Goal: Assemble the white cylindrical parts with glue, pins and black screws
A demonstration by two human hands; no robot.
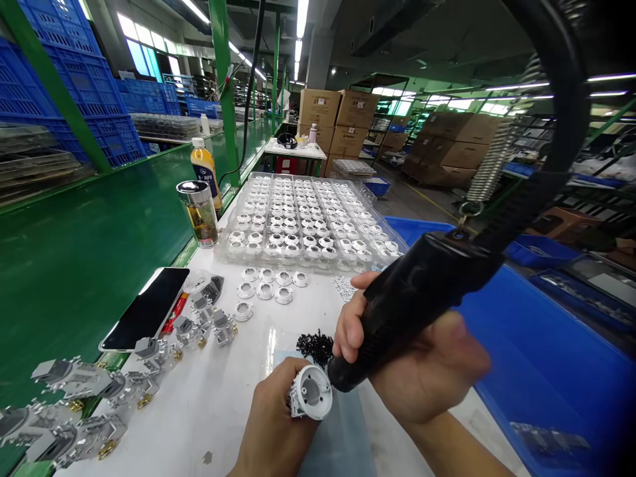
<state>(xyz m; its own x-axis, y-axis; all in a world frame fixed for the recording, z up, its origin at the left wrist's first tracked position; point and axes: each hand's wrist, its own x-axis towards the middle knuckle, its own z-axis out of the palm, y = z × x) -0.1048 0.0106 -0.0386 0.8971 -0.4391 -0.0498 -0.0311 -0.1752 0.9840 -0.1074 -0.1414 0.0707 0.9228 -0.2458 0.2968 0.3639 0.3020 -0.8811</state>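
Note:
In my left hand (275, 421) is a small white and grey plastic part, its round white cup-shaped end (314, 392) turned up toward me. My right hand (412, 364) is wrapped round a black electric screwdriver (407, 301), which hangs from a spring (491, 159) and a thick black cable. The screwdriver's nose points down to the left, close beside the cup's rim; its bit is hidden. A pile of small black screws (315, 346) lies just behind the cup. White rings (283, 295) sit in loose rows farther back.
Clear trays of white rings (303, 225) stand at the back. Several grey assemblies (74, 430) and a phone (146, 311) line the left, beside the green conveyor (99, 225). A glass jar (199, 215) and yellow bottle (206, 169) stand behind. On the right is a blue bin (521, 338).

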